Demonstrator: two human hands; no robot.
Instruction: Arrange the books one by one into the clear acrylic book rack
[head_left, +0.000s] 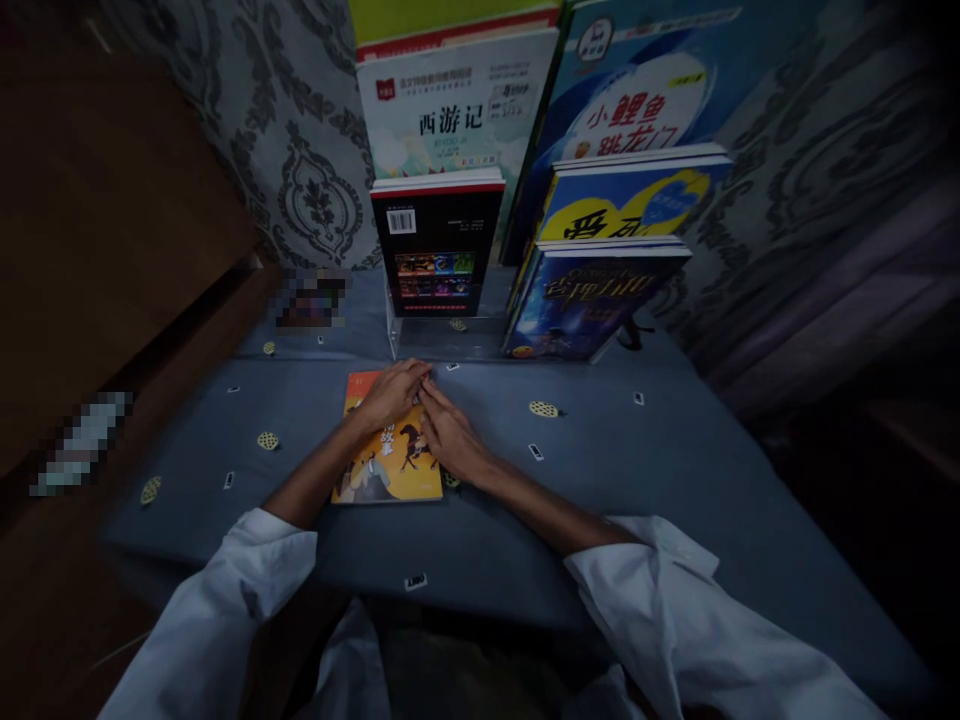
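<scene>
A thin orange-yellow book (405,485) with a horse and rider drawn on its cover lies flat and closed on the cloth-covered table. My left hand (394,393) reaches across its upper part, fingers bent over the top right corner. From the right side, my right hand (452,432) comes to the same corner, its fingers meeting those of my left hand. Both hands appear closed on the corner of the book; the exact finger contact is partly hidden.
Behind my hands, a clear stand (450,340) holds upright books, among them a black one (435,240) and a dark blue one (585,310). Blue-grey cloth (637,470) with pineapple prints covers the table. At left stands brown wooden furniture (112,250); patterned wallpaper (319,180) rises behind.
</scene>
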